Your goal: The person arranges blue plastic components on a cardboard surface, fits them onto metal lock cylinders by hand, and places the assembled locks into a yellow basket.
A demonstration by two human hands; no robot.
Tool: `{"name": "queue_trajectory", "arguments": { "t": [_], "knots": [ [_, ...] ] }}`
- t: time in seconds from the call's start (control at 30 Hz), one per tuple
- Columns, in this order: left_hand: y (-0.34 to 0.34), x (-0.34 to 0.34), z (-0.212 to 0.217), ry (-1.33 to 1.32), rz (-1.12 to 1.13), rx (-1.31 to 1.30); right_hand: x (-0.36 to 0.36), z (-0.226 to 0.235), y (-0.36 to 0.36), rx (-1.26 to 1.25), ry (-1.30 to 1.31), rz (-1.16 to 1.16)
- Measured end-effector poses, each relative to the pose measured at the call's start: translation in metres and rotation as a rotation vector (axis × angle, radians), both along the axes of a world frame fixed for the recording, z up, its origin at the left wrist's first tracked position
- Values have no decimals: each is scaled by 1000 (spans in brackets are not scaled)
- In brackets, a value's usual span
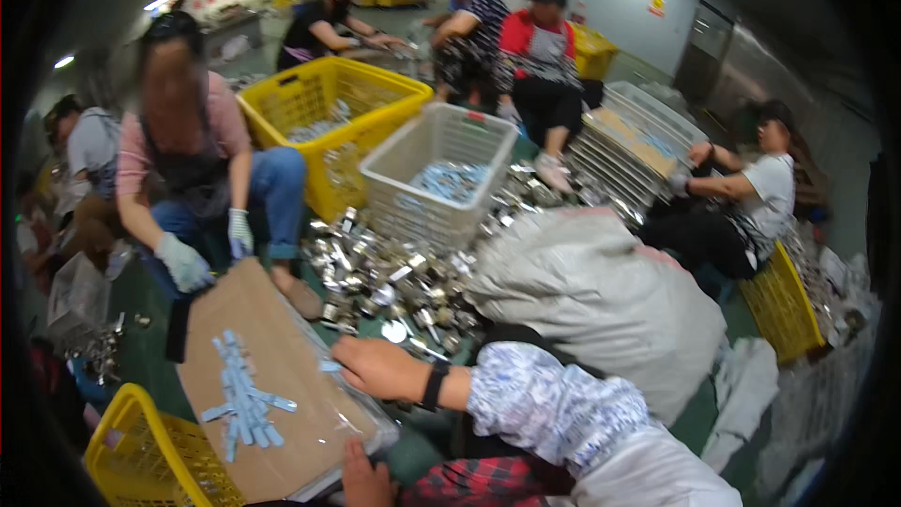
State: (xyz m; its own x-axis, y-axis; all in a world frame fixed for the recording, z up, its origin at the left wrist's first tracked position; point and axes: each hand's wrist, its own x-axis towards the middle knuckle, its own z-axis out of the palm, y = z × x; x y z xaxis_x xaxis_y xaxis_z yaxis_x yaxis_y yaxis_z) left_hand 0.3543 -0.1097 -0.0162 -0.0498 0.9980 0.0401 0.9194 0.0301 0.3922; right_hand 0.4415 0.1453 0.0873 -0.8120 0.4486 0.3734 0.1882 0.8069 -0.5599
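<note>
My right hand (383, 368), with a dark band at its wrist, is over the right edge of a brown cardboard sheet (211, 319). Its fingers are closed at one end of a small light-blue strip (328, 366). Several more light-blue strips (246, 404) lie crossed in a loose pile on the cardboard. By the near corner of the sheet is my left hand (366, 481), its visible fingers apart and nothing seen in them; the lower frame edge cuts off the rest. Clear plastic wraps the sheet's right edge.
Shiny metal parts (394, 286) are heaped beyond the cardboard. A yellow basket (141, 441) stands at the near left, a large white sack (591, 296) at right. Farther off are a clear crate (441, 211) and a yellow crate (328, 84). A gloved co-worker (188, 145) sits across; several others work around.
</note>
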Motion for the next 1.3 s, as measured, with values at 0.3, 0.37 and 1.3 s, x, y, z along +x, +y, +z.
{"name": "queue_trajectory", "arguments": {
  "t": [0.3,0.37,1.3],
  "knots": [
    [2,-1,26,-22,0,-12,-10,-6,-6,38,107,97],
    [1,-1,27,-10,-14,-21,-7,-4,-8,56,99,100],
    [-5,6,31,59,-16,-166,-22,-32,-29,76,61,134]
  ]
}}
